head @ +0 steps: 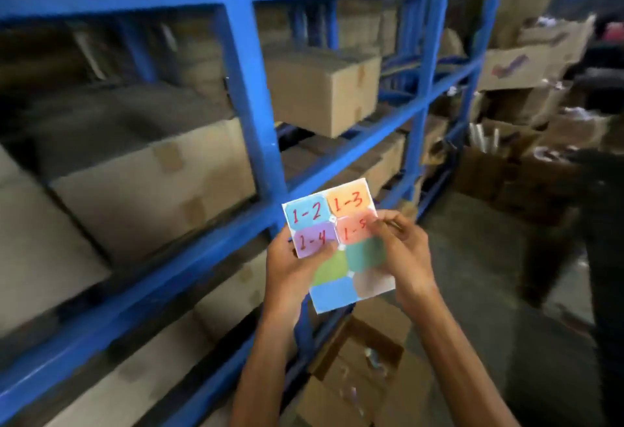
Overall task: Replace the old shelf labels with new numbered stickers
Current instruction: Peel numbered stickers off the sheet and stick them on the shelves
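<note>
Both hands grip a sticker sheet (337, 246) at 5 o'clock: the left hand (290, 268) pinches its edge, the right hand (401, 257) picks at the "1-5" sticker (354, 229). The blue shelf (250, 89) shows no new labels; most work apparently remains.

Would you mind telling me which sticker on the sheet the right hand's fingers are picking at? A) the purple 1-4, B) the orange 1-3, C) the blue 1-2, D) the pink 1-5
D: the right hand has its fingertips on the edge of the pink 1-5 sticker, while the left hand holds the sticker sheet.
</note>
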A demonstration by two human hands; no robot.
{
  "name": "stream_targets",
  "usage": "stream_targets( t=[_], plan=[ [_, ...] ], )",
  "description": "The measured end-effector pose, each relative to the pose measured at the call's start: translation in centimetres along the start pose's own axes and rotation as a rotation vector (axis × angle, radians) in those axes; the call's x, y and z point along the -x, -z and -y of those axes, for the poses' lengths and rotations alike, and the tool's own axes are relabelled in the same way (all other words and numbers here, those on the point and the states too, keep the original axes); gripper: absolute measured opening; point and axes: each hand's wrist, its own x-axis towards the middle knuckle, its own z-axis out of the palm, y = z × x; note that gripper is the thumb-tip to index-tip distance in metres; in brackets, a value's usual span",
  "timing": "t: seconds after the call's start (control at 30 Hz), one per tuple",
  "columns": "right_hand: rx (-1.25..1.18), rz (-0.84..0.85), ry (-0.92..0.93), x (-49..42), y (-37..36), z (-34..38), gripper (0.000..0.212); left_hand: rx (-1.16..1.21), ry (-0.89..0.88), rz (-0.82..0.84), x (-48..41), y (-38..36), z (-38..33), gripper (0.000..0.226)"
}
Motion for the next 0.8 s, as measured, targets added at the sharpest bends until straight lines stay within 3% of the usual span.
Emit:
stream_targets(
  t=[0.17, 0.3, 0.4, 0.57, 0.8],
  plan=[
    [0.023, 0.273, 0.159, 0.2, -9.9, 1.7, 0.019, 0.031, -0.143, -0.286, 1.3, 7.4, -4.6, 0.054],
    [0.266, 0.347, 0.541, 1.2, -15.0, 3.7, 0.042, -0.053, -0.255, -0.455, 3.1, 11.1, -7.3, 0.048],
    [0.343, 0.469, 0.805, 2.0, -18.1, 6.6, 0.041, -0.087, -0.285, -0.603, 5.0, 13.0, -9.5, 0.045],
    [0.303, 0.538, 1.017, 3.1, -21.8, 9.3, 0.027, -0.099, -0.301, -0.730, 6.7, 14.2, -12.1, 0.043],
    [0.199, 0.573, 1.087, 3.4, -25.0, 10.0, 0.028, -0.015, -0.283, -0.838, 7.8, 15.7, -14.1, 0.040]
  ],
)
